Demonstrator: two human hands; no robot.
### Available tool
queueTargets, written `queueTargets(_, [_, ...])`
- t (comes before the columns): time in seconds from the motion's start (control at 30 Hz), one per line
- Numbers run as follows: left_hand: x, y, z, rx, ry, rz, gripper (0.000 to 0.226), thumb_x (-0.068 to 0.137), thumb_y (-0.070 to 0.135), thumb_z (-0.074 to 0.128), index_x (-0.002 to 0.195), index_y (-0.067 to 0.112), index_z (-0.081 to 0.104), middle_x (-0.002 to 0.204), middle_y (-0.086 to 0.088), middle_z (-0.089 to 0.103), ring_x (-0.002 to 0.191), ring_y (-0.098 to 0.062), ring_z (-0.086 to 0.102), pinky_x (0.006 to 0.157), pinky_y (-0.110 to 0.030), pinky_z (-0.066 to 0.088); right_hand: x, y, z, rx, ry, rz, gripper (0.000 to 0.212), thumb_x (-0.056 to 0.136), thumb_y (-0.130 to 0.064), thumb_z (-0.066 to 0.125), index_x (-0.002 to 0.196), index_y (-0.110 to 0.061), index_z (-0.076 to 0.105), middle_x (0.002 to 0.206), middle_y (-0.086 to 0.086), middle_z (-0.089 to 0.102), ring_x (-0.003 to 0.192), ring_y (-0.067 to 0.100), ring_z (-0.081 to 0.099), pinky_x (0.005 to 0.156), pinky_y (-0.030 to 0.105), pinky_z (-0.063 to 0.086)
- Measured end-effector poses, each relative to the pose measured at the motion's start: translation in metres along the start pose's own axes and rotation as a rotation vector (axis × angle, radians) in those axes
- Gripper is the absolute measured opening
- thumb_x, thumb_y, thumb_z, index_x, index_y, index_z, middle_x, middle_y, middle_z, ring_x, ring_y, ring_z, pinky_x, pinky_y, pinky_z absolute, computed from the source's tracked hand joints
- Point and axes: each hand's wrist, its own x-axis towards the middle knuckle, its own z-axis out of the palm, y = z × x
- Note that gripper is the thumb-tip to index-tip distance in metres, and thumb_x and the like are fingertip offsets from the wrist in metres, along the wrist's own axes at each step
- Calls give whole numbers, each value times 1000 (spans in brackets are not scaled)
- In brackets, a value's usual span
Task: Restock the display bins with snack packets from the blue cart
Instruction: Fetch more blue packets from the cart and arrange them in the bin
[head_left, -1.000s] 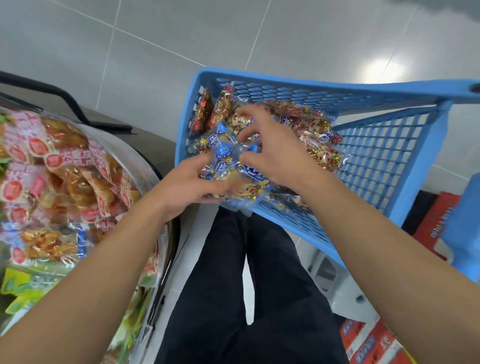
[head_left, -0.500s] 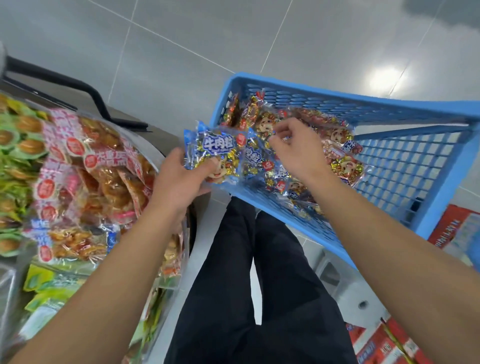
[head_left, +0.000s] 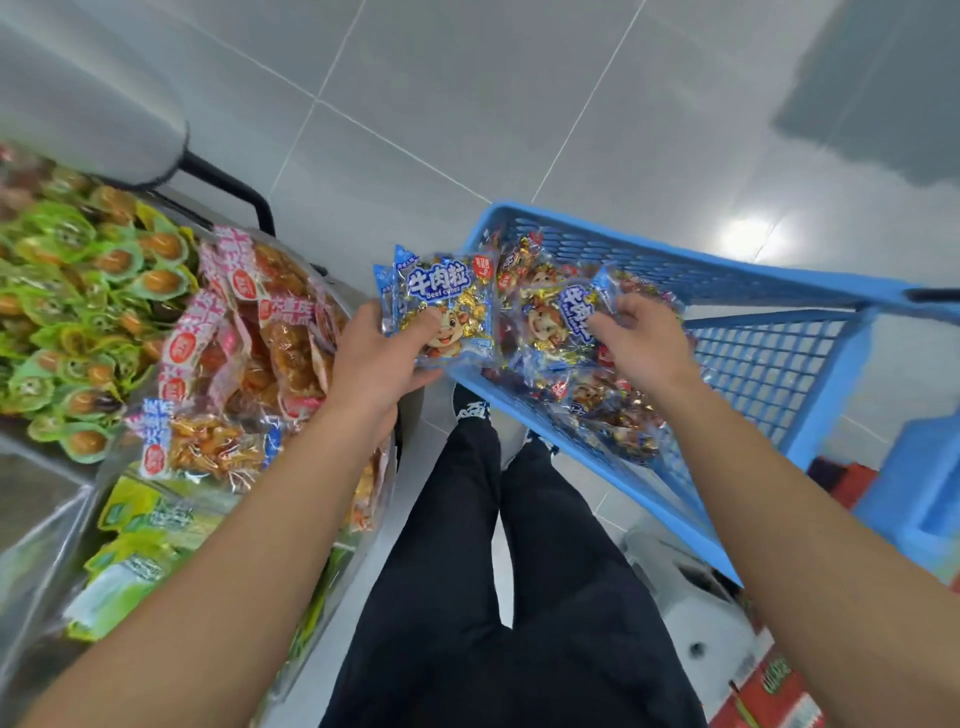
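Nearest the camera, black trousers (head_left: 493, 597) are filling the lower centre, both bare forearms reaching forward over them.

Left hand (head_left: 375, 358) is gripping a small stack of blue foil-and-clear beef-cube snack packets (head_left: 444, 306), thumb lying across the front packet's lower half, fingers curled behind. The packets are standing roughly upright, long axis running up-down in the view, the printed blue title band at the top edge pointing away from the person. The stack is hanging just over the near-left rim of the cart, between the cart and the bins.

Right hand (head_left: 641, 340) is down inside the blue plastic mesh cart (head_left: 779, 358), fingers curled onto a second blue beef-cube packet (head_left: 563, 322) lying on the heap of similar packets (head_left: 608, 405). That packet is lying tilted, its title band running up and to the right.

To the left, the clear-walled display bins (head_left: 31, 525) are holding red-and-white labelled packets of brown snack (head_left: 249, 332), yellow-green pouches (head_left: 140, 545) nearer, and green-wrapped round snacks (head_left: 88, 291) farther.

Beyond, a black tubular handle (head_left: 234, 187) is curving over the bins, and the grey tiled floor (head_left: 467, 104) is catching a bright glare spot.
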Motion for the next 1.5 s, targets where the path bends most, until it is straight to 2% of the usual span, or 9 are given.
queueTargets(0.23, [-88,16,-12,-113,31,76,29,93,22,71,119,20,58,119,-1,67,84,-5,74,74,-39,64,-83,-28,-68,136,105,-164,34,80,-42,64,90,-10,68,87,17,71,77,29,67,78,50,53])
queueTargets(0.33, [-135,-3,-24,-186,92,77,55,94,21,70,143,10,46,135,-6,61,89,-12,74,72,-39,64,-120,-31,-75,155,58,-292,30,81,-41,62,84,-11,65,67,2,64,60,12,52,61,33,45])
queueTargets(0.47, [-199,-49,-34,-294,173,150,22,97,17,65,119,21,61,103,5,75,82,-10,74,63,-33,62,-169,-21,-75,123,6,-432,23,88,-27,64,66,-28,55,50,-23,50,47,-4,43,48,10,33])
queueTargets(0.6, [-259,-103,-41,-417,336,142,7,96,21,67,102,21,63,87,12,76,80,-10,75,65,-34,62,-209,0,-69,115,-118,-519,31,80,-36,61,79,-5,56,66,17,48,62,17,41,62,47,47])
queueTargets(0.67, [-286,-129,-48,-468,399,135,10,96,22,67,105,20,64,93,8,77,82,-10,75,68,-35,63,-226,10,-62,92,-156,-553,31,79,-39,60,78,-8,56,64,13,44,61,16,40,60,47,46])
queueTargets(0.93, [-376,-200,-91,-639,645,128,24,91,28,74,112,22,63,123,-7,70,104,-21,71,76,-40,62,-295,0,-2,13,-378,-759,24,85,-32,65,68,-20,52,53,-13,41,52,4,34,54,32,30])
queueTargets(1.1, [-422,-236,-143,-746,748,198,46,85,32,78,124,15,61,129,-12,67,113,-24,67,94,-51,56,-354,-28,56,-49,-481,-881,18,88,-25,67,81,-9,63,67,11,60,62,10,48,60,40,44])
queueTargets(1.37, [-475,-305,-258,-822,782,347,10,95,22,68,104,22,67,94,2,77,78,-11,75,71,-38,63,-457,-50,157,-19,-512,-1040,23,89,-18,68,69,-17,58,53,-14,48,52,1,38,53,25,35])
queueTargets(1.5, [-496,-329,-312,-848,802,351,25,94,23,69,117,15,64,111,-5,75,86,-12,74,74,-38,63,-504,-62,198,-62,-534,-1098,7,90,-20,67,85,-24,68,76,-6,71,66,5,61,63,20,47])
